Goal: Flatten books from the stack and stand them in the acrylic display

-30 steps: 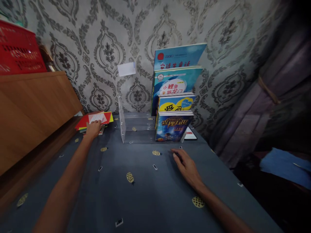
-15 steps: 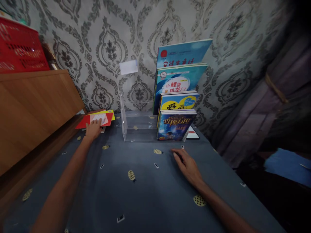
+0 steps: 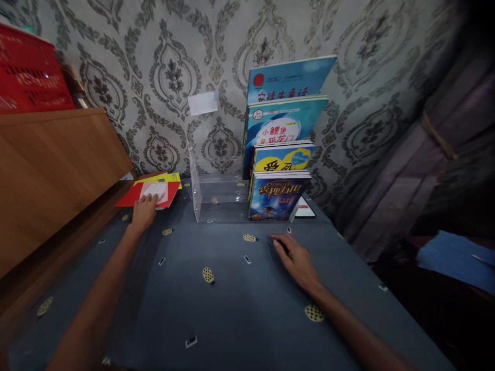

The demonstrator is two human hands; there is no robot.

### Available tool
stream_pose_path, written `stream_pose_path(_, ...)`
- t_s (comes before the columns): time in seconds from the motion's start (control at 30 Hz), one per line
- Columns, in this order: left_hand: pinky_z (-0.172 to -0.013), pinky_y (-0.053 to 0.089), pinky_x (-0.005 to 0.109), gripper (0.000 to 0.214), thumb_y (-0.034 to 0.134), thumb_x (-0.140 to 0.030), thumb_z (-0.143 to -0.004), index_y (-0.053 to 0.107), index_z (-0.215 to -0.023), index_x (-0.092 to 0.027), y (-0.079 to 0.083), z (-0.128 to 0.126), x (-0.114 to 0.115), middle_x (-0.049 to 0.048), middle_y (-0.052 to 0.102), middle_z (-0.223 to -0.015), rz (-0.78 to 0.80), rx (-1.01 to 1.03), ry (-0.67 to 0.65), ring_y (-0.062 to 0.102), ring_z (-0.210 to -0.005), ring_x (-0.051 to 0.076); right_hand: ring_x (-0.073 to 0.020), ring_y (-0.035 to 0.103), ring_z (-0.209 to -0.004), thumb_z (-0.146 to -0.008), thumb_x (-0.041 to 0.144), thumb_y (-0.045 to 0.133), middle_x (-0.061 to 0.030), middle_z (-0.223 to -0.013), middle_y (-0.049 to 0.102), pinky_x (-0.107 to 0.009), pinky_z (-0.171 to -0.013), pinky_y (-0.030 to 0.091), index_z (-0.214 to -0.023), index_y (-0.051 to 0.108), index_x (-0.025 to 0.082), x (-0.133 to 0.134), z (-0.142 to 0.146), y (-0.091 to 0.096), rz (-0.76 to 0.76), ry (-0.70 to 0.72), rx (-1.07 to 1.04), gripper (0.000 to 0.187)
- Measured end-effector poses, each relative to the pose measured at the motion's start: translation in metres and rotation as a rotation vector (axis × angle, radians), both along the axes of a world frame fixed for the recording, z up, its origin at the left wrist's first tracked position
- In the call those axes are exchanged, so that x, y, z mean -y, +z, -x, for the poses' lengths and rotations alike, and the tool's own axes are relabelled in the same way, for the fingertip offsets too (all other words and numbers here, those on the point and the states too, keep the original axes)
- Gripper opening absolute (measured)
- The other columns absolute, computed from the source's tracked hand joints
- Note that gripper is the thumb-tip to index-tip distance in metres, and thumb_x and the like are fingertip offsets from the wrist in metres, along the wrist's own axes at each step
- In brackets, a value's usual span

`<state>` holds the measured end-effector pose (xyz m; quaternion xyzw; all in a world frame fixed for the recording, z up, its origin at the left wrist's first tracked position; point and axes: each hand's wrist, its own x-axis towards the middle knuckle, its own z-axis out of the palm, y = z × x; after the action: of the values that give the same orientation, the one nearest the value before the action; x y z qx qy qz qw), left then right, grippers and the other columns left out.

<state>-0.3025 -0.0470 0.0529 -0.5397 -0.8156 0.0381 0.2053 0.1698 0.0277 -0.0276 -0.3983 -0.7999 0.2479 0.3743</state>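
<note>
My left hand (image 3: 144, 211) rests on the near edge of a red book (image 3: 149, 194) that tops a small flat pile at the table's far left; a yellow book (image 3: 162, 178) pokes out beneath. Its fingers are closed on that edge. My right hand (image 3: 294, 257) lies flat and open on the blue-grey tablecloth (image 3: 232, 299), just in front of a clear acrylic book stand (image 3: 216, 198). Several books stand in the stand's right half, the nearest a dark blue one (image 3: 277, 196), with taller blue ones (image 3: 284, 123) behind. The stand's left half holds nothing.
A wooden cabinet (image 3: 50, 165) runs along the left, with a red crate (image 3: 27, 72) on top. Patterned wallpaper with a white card (image 3: 202, 103) stuck on it backs the table. A dark curtain (image 3: 425, 154) and a blue cloth (image 3: 456, 257) lie to the right.
My left hand has drawn the red book slightly towards me and leftward. My right hand has stayed put. The view has shifted a little.
</note>
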Motion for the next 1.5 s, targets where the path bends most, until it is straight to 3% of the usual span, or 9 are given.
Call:
stream_pose_path(0.3,-0.106,0.044,0.051,0.058,0.045,-0.005,-0.085,0.051,-0.142,-0.014,-0.025,-0.007,0.031,0.0200,0.053,-0.146,0.005,-0.003,-0.054,0.047,-0.137,0.036,-0.0260,0.070,-0.092,-0.097,0.039,0.042,-0.0100,-0.101,0.072,-0.040,-0.084,0.055,-0.103,0.071,0.022,0.002,0.000,0.000,-0.007,0.022,0.009,0.034)
stream_pose_path(0.47,-0.107,0.045,0.040,0.057,0.040,-0.002,-0.086,0.057,-0.137,-0.018,-0.051,-0.011,0.056,0.0142,0.059,-0.142,0.104,0.088,-0.064,0.059,-0.127,0.027,-0.0252,0.069,-0.088,-0.097,0.038,0.042,-0.0103,-0.101,0.072,-0.039,-0.080,0.056,-0.105,0.071,0.022,0.003,0.000,0.001,-0.015,0.031,0.034,0.034)
stream_pose_path(0.57,-0.104,0.047,0.036,0.056,0.039,-0.003,-0.087,0.059,-0.137,-0.017,-0.059,-0.014,0.067,0.0132,0.063,-0.138,0.084,0.128,-0.040,0.063,-0.122,0.025,-0.0249,0.068,-0.086,-0.097,0.037,0.043,-0.0099,-0.100,0.072,-0.039,-0.079,0.056,-0.106,0.071,0.022,0.004,0.000,0.001,-0.022,0.038,0.039,0.033)
stream_pose_path(0.93,-0.102,0.050,0.042,0.055,0.039,-0.006,-0.085,0.063,-0.133,-0.014,-0.061,-0.029,0.081,0.0170,0.066,-0.133,-0.017,0.164,-0.059,0.064,-0.119,0.029,-0.0243,0.068,-0.085,-0.097,0.034,0.043,-0.0107,-0.101,0.071,-0.040,-0.081,0.055,-0.105,0.071,0.021,0.005,0.001,-0.001,-0.024,0.052,0.028,0.032)
stream_pose_path(1.23,-0.104,0.048,0.040,0.056,0.039,-0.005,-0.085,0.061,-0.136,-0.015,-0.061,-0.049,0.098,0.0155,0.064,-0.136,0.045,0.128,-0.043,0.062,-0.123,0.028,-0.0227,0.067,-0.082,-0.098,0.030,0.044,-0.0099,-0.102,0.070,-0.038,-0.081,0.055,-0.109,0.070,0.020,0.011,0.001,-0.001,-0.015,0.084,0.051,0.030)
stream_pose_path(1.5,-0.111,0.045,0.039,0.064,0.044,-0.004,-0.082,0.057,-0.142,-0.020,-0.063,-0.061,0.112,0.0130,0.059,-0.146,0.122,0.177,-0.054,0.057,-0.133,0.028,-0.0252,0.068,-0.096,-0.097,0.025,0.047,-0.0105,-0.110,0.071,-0.041,-0.087,0.055,-0.111,0.072,0.021,0.012,0.002,-0.004,-0.063,0.117,0.052,0.029)
